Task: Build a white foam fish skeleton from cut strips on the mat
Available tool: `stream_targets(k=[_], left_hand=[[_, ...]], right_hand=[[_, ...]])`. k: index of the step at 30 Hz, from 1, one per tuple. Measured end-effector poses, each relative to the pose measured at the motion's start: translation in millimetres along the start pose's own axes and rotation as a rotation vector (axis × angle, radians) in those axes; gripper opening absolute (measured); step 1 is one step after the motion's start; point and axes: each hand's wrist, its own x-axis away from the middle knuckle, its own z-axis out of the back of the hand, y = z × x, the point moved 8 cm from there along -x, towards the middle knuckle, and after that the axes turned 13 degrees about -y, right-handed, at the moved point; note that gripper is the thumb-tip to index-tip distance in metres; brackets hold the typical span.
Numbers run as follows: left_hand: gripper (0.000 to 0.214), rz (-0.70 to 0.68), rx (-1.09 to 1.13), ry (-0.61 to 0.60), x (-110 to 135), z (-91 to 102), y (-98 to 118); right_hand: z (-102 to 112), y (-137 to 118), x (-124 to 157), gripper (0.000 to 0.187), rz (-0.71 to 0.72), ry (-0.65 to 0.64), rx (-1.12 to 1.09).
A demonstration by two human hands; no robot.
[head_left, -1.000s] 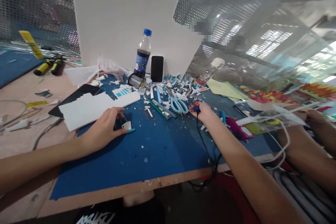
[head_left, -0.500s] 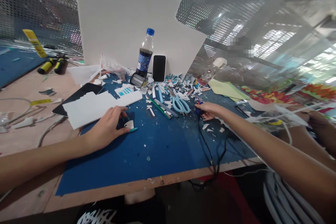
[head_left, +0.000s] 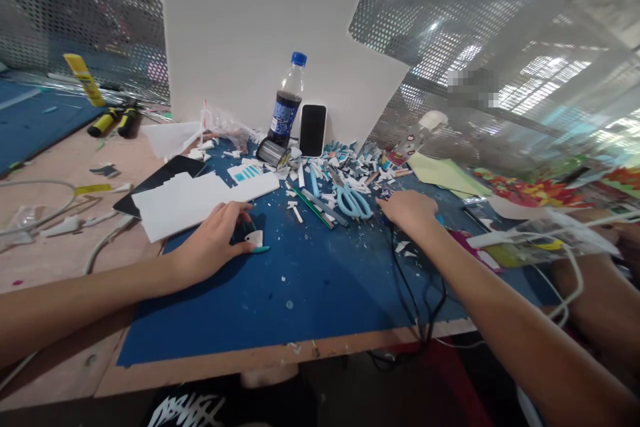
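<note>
While the forearms reach in from either side, the left hand [head_left: 213, 243] rests over the blue work mat [head_left: 240, 313], its thumb and fingers set narrow about a small white flat piece with a dark dot [head_left: 255, 238]. That piece sits at the fingertips, left of mat centre; a slim teal tip shows at the thumb.

Right hand [head_left: 409, 210]: back upward, fingers curled under and largely hidden; cannot tell what they grip. A thin black cable [head_left: 403, 280] runs from beneath it toward the mat's near edge.

Just left of that hand: scissors with light-blue loop handles [head_left: 354, 203], then a slim green stick [head_left: 311, 205]. Behind, a heap of white and teal scraps [head_left: 357, 170]. Farther back: a clear blue-capped bottle of dark liquid [head_left: 286, 113], near a white-framed device with a black screen [head_left: 313, 130]. Beyond the left wrist, a flat white board [head_left: 180, 203] overlaps a black slab [head_left: 157, 180].
</note>
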Motion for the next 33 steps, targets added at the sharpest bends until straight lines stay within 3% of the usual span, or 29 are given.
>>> stream_targets(k=[3,7,11,14,17,20,24,27,33], left_hand=[[0.047,0.0,-0.005,-0.005,0.5,0.2,0.8],[0.05,-0.063,-0.106,0.063,3.7,5.5,9.1],[0.058,-0.137,-0.297,0.181,12.2,12.2,21.9],[0.059,-0.168,-0.353,0.268,19.5,19.7,30.0],[0.037,-0.184,-0.344,0.356,24.6,34.4,37.0],[0.01,-0.136,-0.354,0.41,23.0,55.1,37.0],[0.016,-0.087,-0.477,0.352,9.0,76.7,28.8],[0.017,-0.154,-0.546,0.278,-0.9,84.8,23.1],[0.043,-0.25,-0.424,-0.126,-13.3,66.7,6.1]], right_hand=[[12.3,-30.2,27.9,0.029,0.113,0.088,-0.057],[31.6,-79.4,66.0,0.02,0.428,0.26,-0.189],[43.0,-100.9,83.6,0.01,0.607,0.371,-0.361],[43.4,-113.7,87.9,0.009,0.827,0.361,-0.562],[38.5,-127.4,90.1,0.01,0.982,0.367,-0.624],[29.4,-140.6,89.3,0.007,1.035,0.353,-0.64],[15.7,-153.8,87.1,0.008,1.07,0.273,-0.718],[8.2,-156.0,86.4,0.01,1.085,0.27,-0.755],[-1.7,-153.9,82.8,0.016,1.101,0.239,-0.799]])
